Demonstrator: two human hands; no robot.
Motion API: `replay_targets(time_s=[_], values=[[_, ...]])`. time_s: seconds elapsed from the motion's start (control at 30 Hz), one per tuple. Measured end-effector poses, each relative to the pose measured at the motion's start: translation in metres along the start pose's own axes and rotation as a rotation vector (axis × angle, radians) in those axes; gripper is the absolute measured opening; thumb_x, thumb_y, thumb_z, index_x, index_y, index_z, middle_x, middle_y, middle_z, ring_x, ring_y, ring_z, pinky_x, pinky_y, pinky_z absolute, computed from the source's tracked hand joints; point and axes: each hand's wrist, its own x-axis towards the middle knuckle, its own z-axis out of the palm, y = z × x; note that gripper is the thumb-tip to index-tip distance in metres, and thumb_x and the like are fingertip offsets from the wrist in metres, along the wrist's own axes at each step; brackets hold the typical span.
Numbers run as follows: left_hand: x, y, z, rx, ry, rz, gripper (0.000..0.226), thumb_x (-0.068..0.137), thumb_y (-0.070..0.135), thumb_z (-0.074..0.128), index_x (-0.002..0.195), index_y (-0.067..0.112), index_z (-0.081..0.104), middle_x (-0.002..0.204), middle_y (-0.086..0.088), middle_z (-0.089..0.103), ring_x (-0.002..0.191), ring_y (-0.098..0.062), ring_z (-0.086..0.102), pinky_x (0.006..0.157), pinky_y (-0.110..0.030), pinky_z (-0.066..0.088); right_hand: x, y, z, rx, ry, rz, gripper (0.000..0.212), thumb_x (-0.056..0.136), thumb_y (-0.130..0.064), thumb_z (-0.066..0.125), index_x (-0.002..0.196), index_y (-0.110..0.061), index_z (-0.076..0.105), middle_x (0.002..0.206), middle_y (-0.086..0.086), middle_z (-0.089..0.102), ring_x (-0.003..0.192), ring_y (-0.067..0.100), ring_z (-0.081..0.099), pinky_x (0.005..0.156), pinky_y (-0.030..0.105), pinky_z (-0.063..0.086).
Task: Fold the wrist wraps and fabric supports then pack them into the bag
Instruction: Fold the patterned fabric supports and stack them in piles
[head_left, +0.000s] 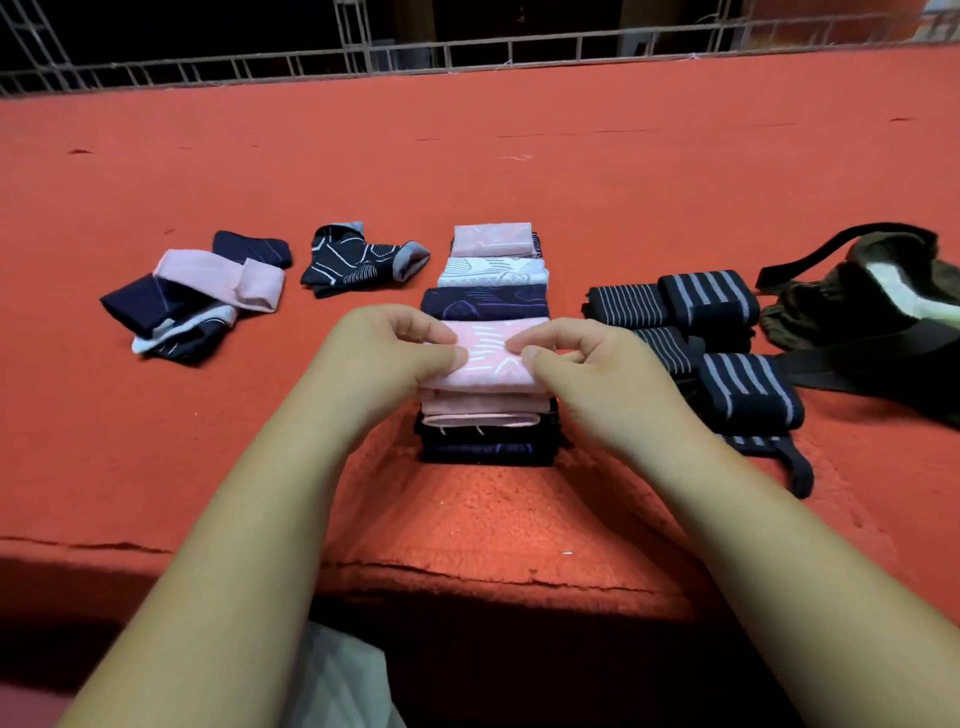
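Left hand (384, 353), right hand (587, 364) pinch opposite ends of folded pink support (491, 364) atop stack (488, 441); long axis left-right.

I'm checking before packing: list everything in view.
Red carpeted surface: one, red, underneath everything.
Folded pink patterned fabric support: one, pink, atop centre stack.
Stack of folded supports: one, pink, black, navy, centre.
Row of folded supports: three, pink, white, navy, behind stack.
Navy-and-grey patterned support: one, left of row.
Heap of unfolded supports: one, pink and navy, far left.
Rolled striped wrist wraps: at least four, black-grey, right.
Dark olive fabric bag: one, far right.
Hands: two, left hand, right hand, pinching the pink support.
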Motion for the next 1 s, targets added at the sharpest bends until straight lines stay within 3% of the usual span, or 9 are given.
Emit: replay_targets(time_s=[0.13,0.23,0.3,0.53,0.63,0.73,0.8,1.0], values=[[0.001,-0.010,0.004,0.111,-0.042,-0.064,0.011,0.081,0.019,0.090,0.085,0.015,0.081,0.064,0.006,0.072,0.053,-0.005,0.056,0.061,-0.024,0.045,0.000,0.005,0.006,-0.172,-0.004,0.013,0.022,0.094,-0.023,0.065,0.093,-0.036,0.083,0.095,-0.012,0.067,0.082,-0.001,0.063,0.072,0.013,0.042],[0.003,-0.015,0.005,0.139,-0.071,-0.110,0.012,0.081,0.020,0.090,0.086,0.015,0.080,0.064,0.005,0.071,0.050,-0.006,0.054,0.059,-0.024,0.044,0.000,0.010,0.011,-0.244,-0.019,0.010,0.022,0.093,-0.024,0.064,0.092,-0.036,0.082,0.100,-0.011,0.060,0.086,-0.002,0.062,0.073,0.002,0.037],[0.004,-0.017,0.005,0.143,-0.096,-0.132,0.013,0.082,0.020,0.090,0.088,0.015,0.079,0.063,0.005,0.069,0.045,-0.005,0.051,0.058,-0.025,0.042,0.000,0.012,0.013,-0.250,-0.021,0.010,0.022,0.094,-0.025,0.063,0.092,-0.035,0.082,0.104,-0.010,0.059,0.086,-0.003,0.060,0.071,0.002,0.036],[0.001,-0.022,0.002,-0.004,-0.145,-0.159,0.013,0.082,0.024,0.087,0.089,0.016,0.080,0.072,-0.004,0.066,0.063,-0.021,0.058,0.061,-0.041,0.055,-0.004,0.011,0.014,-0.183,-0.023,0.030,0.024,0.098,-0.025,0.062,0.094,-0.039,0.081,0.107,-0.003,0.054,0.087,0.000,0.059,0.074,0.009,0.039],[-0.004,-0.021,-0.002,-0.077,-0.112,-0.129,0.008,0.089,0.024,0.079,0.093,0.016,0.080,0.074,-0.002,0.064,0.066,-0.019,0.055,0.055,-0.034,0.053,-0.008,0.007,0.010,-0.119,0.002,0.024,0.020,0.097,-0.028,0.065,0.094,-0.040,0.080,0.110,-0.001,0.054,0.089,-0.001,0.058,0.079,0.018,0.044],[-0.004,-0.021,-0.011,-0.079,-0.044,-0.112,0.011,0.093,0.025,0.071,0.094,0.019,0.081,0.077,0.004,0.071,0.070,-0.012,0.062,0.061,-0.030,0.049,-0.011,-0.001,0.006,-0.098,0.050,0.011,0.015,0.098,-0.031,0.067,0.095,-0.039,0.079,0.113,0.000,0.055,0.089,0.000,0.059,0.079,0.008,0.040],[-0.002,-0.022,-0.018,-0.110,-0.015,-0.118,0.014,0.096,0.025,0.069,0.097,0.018,0.081,0.090,0.008,0.078,0.077,-0.010,0.070,0.061,-0.028,0.050,-0.010,-0.008,0.003,-0.101,0.089,0.009,0.014,0.098,-0.031,0.066,0.094,-0.035,0.078,0.113,-0.001,0.056,0.091,-0.001,0.058,0.076,0.002,0.036],[0.003,-0.026,-0.042,-0.259,0.046,-0.151,0.015,0.099,0.023,0.067,0.097,0.017,0.081,0.109,-0.001,0.080,0.076,-0.011,0.074,0.058,-0.027,0.055,0.000,-0.031,0.018,-0.150,0.154,-0.099,0.014,0.098,-0.025,0.066,0.088,-0.028,0.076,0.103,-0.008,0.060,0.092,-0.009,0.057,0.079,0.000,0.034]])
